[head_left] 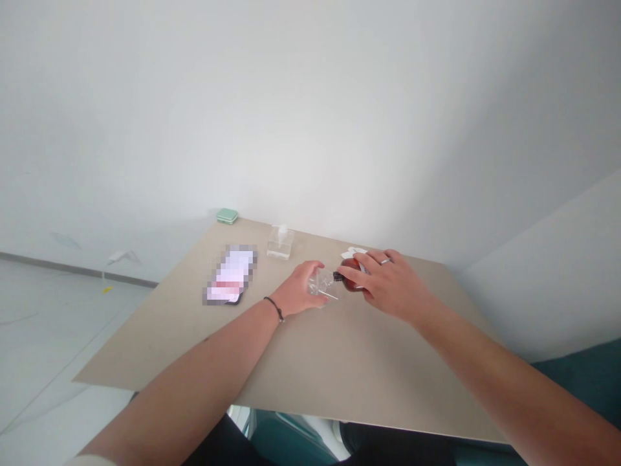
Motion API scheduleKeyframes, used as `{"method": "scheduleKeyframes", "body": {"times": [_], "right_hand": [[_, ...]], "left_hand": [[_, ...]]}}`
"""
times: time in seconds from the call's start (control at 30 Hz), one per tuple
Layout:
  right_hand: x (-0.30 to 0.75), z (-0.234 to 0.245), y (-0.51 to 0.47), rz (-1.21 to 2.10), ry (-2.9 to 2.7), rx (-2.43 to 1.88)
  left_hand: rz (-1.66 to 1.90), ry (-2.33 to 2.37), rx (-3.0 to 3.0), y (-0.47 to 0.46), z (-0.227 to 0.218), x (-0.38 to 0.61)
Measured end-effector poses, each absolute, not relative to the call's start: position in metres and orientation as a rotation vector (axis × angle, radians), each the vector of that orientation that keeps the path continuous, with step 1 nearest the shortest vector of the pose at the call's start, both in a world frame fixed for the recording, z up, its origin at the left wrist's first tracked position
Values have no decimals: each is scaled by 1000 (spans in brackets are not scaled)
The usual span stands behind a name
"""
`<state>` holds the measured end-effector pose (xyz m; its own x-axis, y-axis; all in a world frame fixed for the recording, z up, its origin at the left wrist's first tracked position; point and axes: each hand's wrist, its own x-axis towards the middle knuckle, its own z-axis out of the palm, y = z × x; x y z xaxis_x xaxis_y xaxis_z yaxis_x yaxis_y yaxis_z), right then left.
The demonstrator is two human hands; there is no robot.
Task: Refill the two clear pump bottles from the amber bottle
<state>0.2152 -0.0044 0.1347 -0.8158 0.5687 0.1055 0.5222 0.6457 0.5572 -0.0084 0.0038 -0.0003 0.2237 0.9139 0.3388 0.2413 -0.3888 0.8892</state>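
A: How is the brown bottle point(353, 264) held?
B: It is clasped in the right hand point(388, 281) and tipped on its side, with its dark nozzle aimed at the small clear container point(321, 285), which is gripped in the left hand point(297, 291).
A: What is called for here?
B: Likely a slow tilt, with the nozzle kept over the container's mouth and the container held steady. Whether the two touch cannot be told.
A: Where do they lie?
B: Between the two hands, which are close together over the table point(315, 362), the bottle on the right. The phone point(230, 275) and the clear dispenser point(280, 243) are set off to the left.
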Motion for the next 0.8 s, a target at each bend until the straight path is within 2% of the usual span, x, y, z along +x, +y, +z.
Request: {"method": "scheduleKeyframes", "body": {"times": [0.8], "right_hand": [[212, 139, -5, 893, 2717, 907]], "left_hand": [[1163, 1087, 1774, 4, -1, -9]]}}
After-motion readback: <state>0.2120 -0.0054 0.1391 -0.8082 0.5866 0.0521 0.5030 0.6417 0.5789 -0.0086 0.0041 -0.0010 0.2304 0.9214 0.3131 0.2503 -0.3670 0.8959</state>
